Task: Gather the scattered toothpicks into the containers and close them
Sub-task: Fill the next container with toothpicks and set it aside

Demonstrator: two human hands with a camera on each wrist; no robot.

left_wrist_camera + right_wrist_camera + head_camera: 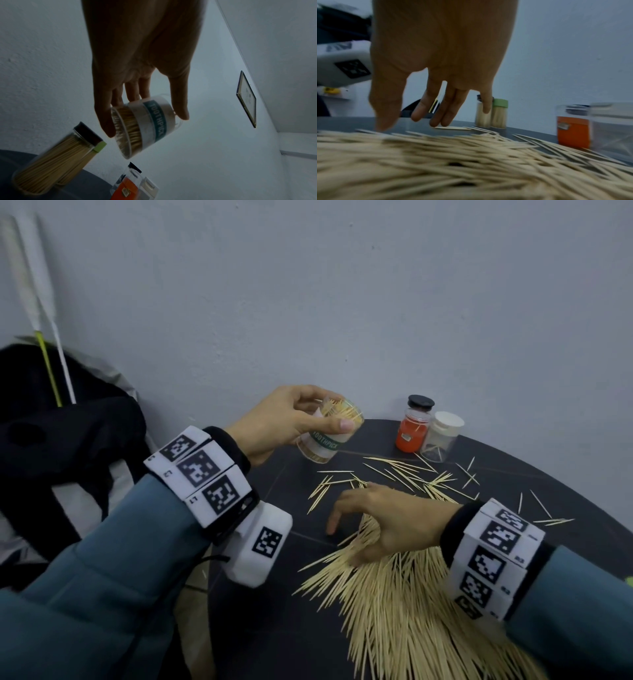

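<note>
Toothpick jar (323, 430) part-filled, held in left grip (287, 419); right grip (387, 522) loose over pile (411, 604)

The one word that reads clearly is "TOOTHPICK", printed in white capitals on the teal band of the white label around the clear round plastic toothpick jar (150, 124), while the black-and-white square code markers on the white wristbands (200, 474) carry small unreadable characters.

Left hand (281, 419) raised, fingers curled; right hand (394, 522) lowered, fingers spread.
</note>
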